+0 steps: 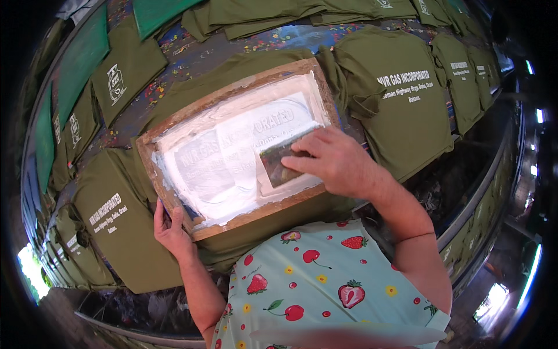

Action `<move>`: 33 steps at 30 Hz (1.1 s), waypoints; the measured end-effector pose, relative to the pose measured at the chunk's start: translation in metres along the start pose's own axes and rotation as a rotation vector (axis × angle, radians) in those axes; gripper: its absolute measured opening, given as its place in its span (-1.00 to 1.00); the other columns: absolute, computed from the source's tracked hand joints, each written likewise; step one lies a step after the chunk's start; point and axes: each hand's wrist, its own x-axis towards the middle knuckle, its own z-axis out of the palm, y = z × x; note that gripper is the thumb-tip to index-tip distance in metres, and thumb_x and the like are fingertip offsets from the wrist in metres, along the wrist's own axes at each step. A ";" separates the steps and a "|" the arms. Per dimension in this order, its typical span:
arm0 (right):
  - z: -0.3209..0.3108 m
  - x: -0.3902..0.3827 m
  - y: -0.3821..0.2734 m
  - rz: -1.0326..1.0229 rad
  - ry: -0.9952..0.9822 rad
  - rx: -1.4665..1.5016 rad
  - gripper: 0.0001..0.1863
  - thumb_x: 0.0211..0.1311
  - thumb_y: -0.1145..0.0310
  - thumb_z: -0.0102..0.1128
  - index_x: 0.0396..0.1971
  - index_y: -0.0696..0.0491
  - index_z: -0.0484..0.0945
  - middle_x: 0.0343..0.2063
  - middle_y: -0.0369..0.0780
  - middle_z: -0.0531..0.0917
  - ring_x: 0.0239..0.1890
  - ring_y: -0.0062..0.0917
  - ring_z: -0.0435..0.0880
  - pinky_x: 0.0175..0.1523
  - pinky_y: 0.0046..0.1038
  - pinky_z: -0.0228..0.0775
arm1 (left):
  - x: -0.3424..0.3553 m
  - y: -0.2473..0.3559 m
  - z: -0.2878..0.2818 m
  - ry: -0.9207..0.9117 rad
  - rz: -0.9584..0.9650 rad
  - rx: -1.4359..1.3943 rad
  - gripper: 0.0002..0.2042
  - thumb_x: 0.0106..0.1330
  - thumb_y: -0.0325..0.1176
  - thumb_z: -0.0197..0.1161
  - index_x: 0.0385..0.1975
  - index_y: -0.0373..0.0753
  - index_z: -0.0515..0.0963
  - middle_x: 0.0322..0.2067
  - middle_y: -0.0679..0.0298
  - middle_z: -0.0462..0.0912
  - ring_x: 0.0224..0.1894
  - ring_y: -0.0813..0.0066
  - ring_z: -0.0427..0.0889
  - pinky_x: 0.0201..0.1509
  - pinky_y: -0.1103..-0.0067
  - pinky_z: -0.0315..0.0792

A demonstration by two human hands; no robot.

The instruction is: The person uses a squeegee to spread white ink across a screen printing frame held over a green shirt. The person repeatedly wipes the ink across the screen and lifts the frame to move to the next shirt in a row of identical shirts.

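A wooden screen-printing frame (pixel 244 224) lies tilted over an olive-green shirt (pixel 232 67). White ink covers much of its mesh, and lettering shows through. My left hand (pixel 174 235) grips the frame at its near left corner, thumb on the wood and fingers at the outer edge. Inside the frame, on the right half of the mesh, my right hand (pixel 340 160) is closed on a dark, glossy, flat rectangular squeegee (pixel 276 168). The squeegee's upper edge is whitened, and its lower face rests on or just over the inked mesh.
Printed olive shirts lie to the left (pixel 116 232) and right (pixel 401 110) of the frame. More folded shirts (pixel 267 17) line the far side. Green sheets (pixel 87 75) lie at the far left. The dark tabletop (pixel 244 43) is spattered with coloured paint. A rail (pixel 471 215) runs along the right.
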 end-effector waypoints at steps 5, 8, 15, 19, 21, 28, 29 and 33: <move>0.005 -0.024 -0.030 0.014 -0.032 -0.003 -0.55 0.13 0.54 0.31 0.06 -0.03 0.75 -0.07 -0.23 0.70 0.02 -0.25 0.71 0.23 -0.18 0.55 | 0.002 -0.004 -0.002 -0.026 0.014 -0.028 -0.43 0.42 -0.70 0.38 0.44 -0.60 0.45 0.31 -0.04 0.66 0.27 0.31 0.68 0.46 0.42 0.48; -0.002 -0.018 -0.041 0.011 -0.101 0.007 -0.54 0.11 0.55 0.31 0.06 -0.03 0.75 -0.10 -0.22 0.74 0.00 -0.24 0.73 0.22 -0.18 0.56 | 0.005 -0.012 -0.003 -0.053 0.022 -0.103 -0.44 0.41 -0.71 0.37 0.43 -0.60 0.46 0.29 -0.02 0.68 0.25 0.32 0.69 0.43 0.44 0.51; 0.015 0.094 -0.036 -0.104 -0.270 0.007 -0.51 0.12 0.64 0.22 0.06 -0.02 0.77 -0.11 -0.13 0.82 0.04 -0.12 0.76 0.18 -0.11 0.59 | 0.006 -0.019 -0.003 -0.043 0.121 -0.098 -0.50 0.42 -0.64 0.44 0.36 -0.53 0.57 0.22 0.07 0.73 0.18 0.42 0.72 0.35 0.50 0.56; 0.052 0.164 -0.046 -0.124 -0.066 -0.033 -0.51 0.13 0.64 0.21 0.06 -0.02 0.78 -0.11 -0.12 0.82 0.05 -0.09 0.77 0.16 -0.06 0.61 | 0.009 -0.020 -0.003 -0.038 0.124 -0.123 -0.57 0.47 -0.57 0.42 0.32 -0.47 0.63 0.15 0.16 0.77 0.08 0.52 0.72 0.24 0.55 0.59; 0.062 0.176 -0.052 -0.119 0.008 -0.064 -0.51 0.13 0.64 0.22 0.07 -0.02 0.78 -0.13 -0.11 0.81 0.03 -0.08 0.77 0.15 -0.06 0.62 | 0.011 -0.022 -0.003 -0.020 0.148 -0.090 -0.59 0.46 -0.59 0.42 0.29 -0.44 0.66 0.12 0.18 0.77 0.04 0.54 0.72 0.19 0.57 0.60; 0.080 0.125 -0.089 -0.234 -0.030 -0.115 -0.50 0.12 0.57 0.29 0.11 0.00 0.73 -0.15 -0.16 0.77 -0.04 -0.20 0.74 0.10 -0.17 0.56 | 0.011 -0.032 -0.003 -0.004 0.169 -0.080 -0.61 0.43 -0.60 0.44 0.25 -0.40 0.70 0.12 0.20 0.74 0.00 0.55 0.71 0.14 0.58 0.62; 0.082 0.111 -0.097 -0.259 -0.017 -0.097 -0.50 0.12 0.56 0.30 0.12 0.01 0.72 -0.14 -0.17 0.76 -0.05 -0.23 0.73 0.10 -0.18 0.55 | 0.011 -0.032 -0.003 -0.001 0.176 -0.069 -0.60 0.43 -0.60 0.44 0.25 -0.40 0.69 0.12 0.20 0.74 0.00 0.55 0.71 0.14 0.58 0.62; 0.085 0.069 -0.126 -0.224 -0.030 -0.065 -0.51 0.12 0.56 0.29 0.12 0.04 0.70 -0.06 -0.20 0.73 -0.01 -0.23 0.70 0.17 -0.18 0.51 | 0.011 -0.032 -0.003 -0.012 0.178 -0.098 -0.60 0.43 -0.59 0.44 0.26 -0.40 0.69 0.14 0.18 0.74 0.02 0.54 0.72 0.15 0.58 0.62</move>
